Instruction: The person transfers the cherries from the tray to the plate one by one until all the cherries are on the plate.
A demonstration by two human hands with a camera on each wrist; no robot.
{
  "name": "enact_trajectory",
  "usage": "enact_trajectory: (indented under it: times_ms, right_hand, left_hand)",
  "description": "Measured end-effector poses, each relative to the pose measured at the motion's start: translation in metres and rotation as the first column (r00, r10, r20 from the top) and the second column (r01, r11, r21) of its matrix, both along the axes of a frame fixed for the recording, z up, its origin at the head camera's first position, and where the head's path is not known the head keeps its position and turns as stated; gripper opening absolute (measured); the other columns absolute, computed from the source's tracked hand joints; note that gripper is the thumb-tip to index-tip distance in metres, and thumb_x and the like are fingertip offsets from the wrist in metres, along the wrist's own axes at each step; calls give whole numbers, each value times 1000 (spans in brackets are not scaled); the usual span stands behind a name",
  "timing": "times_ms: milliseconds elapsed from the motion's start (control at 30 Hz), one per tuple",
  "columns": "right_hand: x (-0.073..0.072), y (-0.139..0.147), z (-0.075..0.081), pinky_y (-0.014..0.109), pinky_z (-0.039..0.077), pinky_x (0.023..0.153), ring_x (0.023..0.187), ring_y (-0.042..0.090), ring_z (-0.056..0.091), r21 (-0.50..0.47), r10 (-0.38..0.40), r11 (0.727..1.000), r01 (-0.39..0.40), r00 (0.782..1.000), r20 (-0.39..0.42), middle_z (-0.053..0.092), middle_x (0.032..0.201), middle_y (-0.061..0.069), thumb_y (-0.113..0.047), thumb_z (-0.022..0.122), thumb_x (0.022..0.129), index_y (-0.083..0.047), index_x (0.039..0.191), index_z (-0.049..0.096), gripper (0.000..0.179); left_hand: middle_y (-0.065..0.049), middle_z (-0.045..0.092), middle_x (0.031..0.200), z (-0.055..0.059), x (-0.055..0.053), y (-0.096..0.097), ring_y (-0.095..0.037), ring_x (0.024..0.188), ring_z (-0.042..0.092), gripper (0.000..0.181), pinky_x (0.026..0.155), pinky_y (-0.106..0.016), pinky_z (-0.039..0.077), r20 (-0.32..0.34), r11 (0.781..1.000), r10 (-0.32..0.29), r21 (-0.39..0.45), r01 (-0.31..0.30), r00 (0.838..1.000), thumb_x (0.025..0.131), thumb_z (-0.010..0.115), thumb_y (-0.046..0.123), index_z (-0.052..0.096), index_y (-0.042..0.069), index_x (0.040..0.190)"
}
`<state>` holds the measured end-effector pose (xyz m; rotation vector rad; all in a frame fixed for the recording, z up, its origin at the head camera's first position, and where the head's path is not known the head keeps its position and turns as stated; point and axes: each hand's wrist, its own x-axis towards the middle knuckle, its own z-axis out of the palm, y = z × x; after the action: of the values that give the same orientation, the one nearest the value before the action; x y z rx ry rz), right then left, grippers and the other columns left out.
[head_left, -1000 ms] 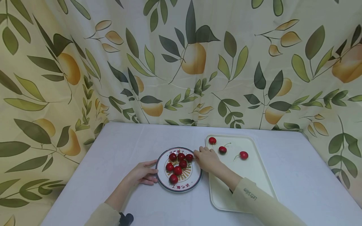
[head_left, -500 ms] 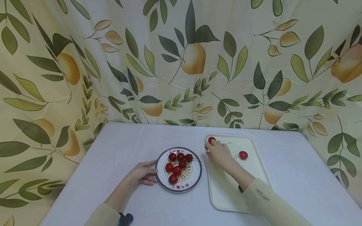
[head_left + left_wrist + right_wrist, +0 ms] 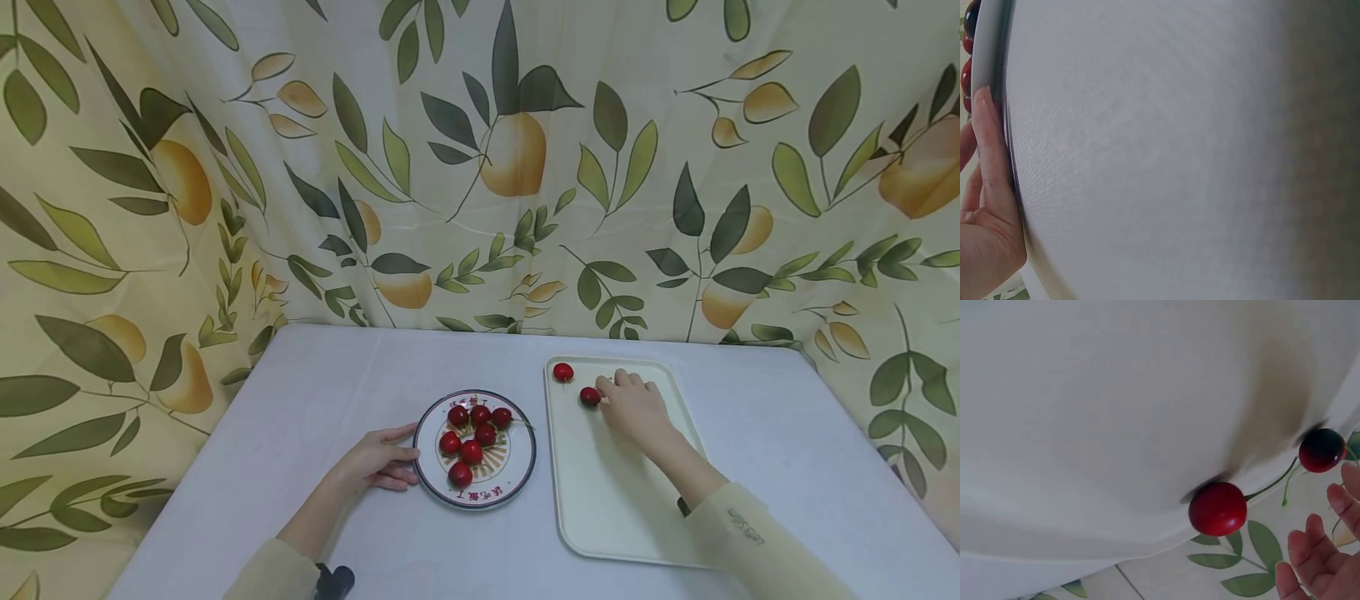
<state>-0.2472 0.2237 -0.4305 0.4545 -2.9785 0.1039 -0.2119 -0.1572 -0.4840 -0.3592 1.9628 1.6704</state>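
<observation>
In the head view a round white plate (image 3: pixel 517 483) with a dark rim and red lettering holds several red cherries (image 3: pixel 471 452). My left hand (image 3: pixel 378 460) rests against its left edge, fingers extended; the left wrist view shows a digit (image 3: pixel 992 144) lying along the plate's side. My right hand (image 3: pixel 637 408) is over the cream tray (image 3: pixel 600 517), its fingertips beside a dark red cherry (image 3: pixel 589 397). The right wrist view shows loose fingers (image 3: pixel 1316 547) apart from a bright red cherry (image 3: pixel 1217 509), which the hand hides in the head view.
Another cherry (image 3: pixel 563 372) lies in the tray's far left corner. A white cloth (image 3: pixel 360 542) covers the table under plate and tray. Behind the table hangs a leaf-and-fruit patterned curtain (image 3: pixel 480 250).
My right hand has moved from the plate's right rim to the tray, then farther right across it. A cherry stem by the plate's right rim is now uncovered. My left hand keeps its place.
</observation>
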Motion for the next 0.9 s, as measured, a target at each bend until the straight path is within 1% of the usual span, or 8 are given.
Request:
enact_trajectory:
  times_ms: [167,300,367,500,600,700,800,900]
  right_hand:
    - [1,14,3,40,40,61,76,28,45,48,-18,999,15,998,59,45,79,9,-10,69,79,-9,89,55,17]
    - [0,21,1,40,40,61,76,27,44,74,-34,997,27,995,92,46,81,10,-10,70,78,-9,91,58,18]
    - [1,24,0,40,40,61,75,27,44,70,-33,997,26,995,97,46,80,10,-9,70,78,-10,89,58,16]
    - [4,27,-1,41,40,59,72,28,45,57,-19,998,15,997,69,45,76,9,-6,66,79,-10,83,61,7]
    - [7,30,-2,40,40,58,70,27,44,61,-16,998,12,998,64,45,74,8,-6,64,81,-9,80,62,3]
    - [9,33,-4,39,39,57,70,26,43,65,-26,998,20,996,82,45,74,8,-7,64,81,-8,79,62,3]
    - [10,36,-4,38,39,57,70,25,43,65,-39,997,32,995,97,44,73,8,-5,64,81,-9,77,60,7]
    - [11,39,-5,38,39,56,68,25,42,61,-48,997,42,995,87,43,72,8,-4,62,82,-9,75,57,10]
  left_hand:
    - [-11,68,80,1,0,1,-20,61,67,58,59,-35,57,-6,1000,13,-13,-13,1000,85,62,9,40,12,139]
    - [-11,68,80,2,0,2,-20,61,67,58,59,-34,57,-5,1000,12,-18,-12,1000,86,62,10,40,12,139]
    - [-12,68,81,3,0,2,-20,61,67,58,59,-34,57,0,1000,10,-15,-10,1000,86,61,10,40,12,139]
    - [-12,68,83,3,1,2,-19,61,67,58,60,-34,57,3,1000,7,-15,-7,1000,86,61,10,39,12,140]
    - [-11,68,83,3,1,2,-19,61,67,58,60,-34,57,1,1000,7,-16,-7,1000,86,61,10,39,12,140]
    - [-11,68,81,3,0,2,-19,61,67,58,60,-34,57,2,1000,9,-13,-9,1000,86,61,10,39,12,140]
    - [-10,68,79,3,0,2,-18,60,66,58,60,-34,57,3,1000,11,-13,-11,1000,86,62,10,39,13,140]
    - [-10,68,78,2,0,2,-18,60,66,58,60,-34,57,0,1000,14,-12,-14,1000,86,62,9,40,13,139]
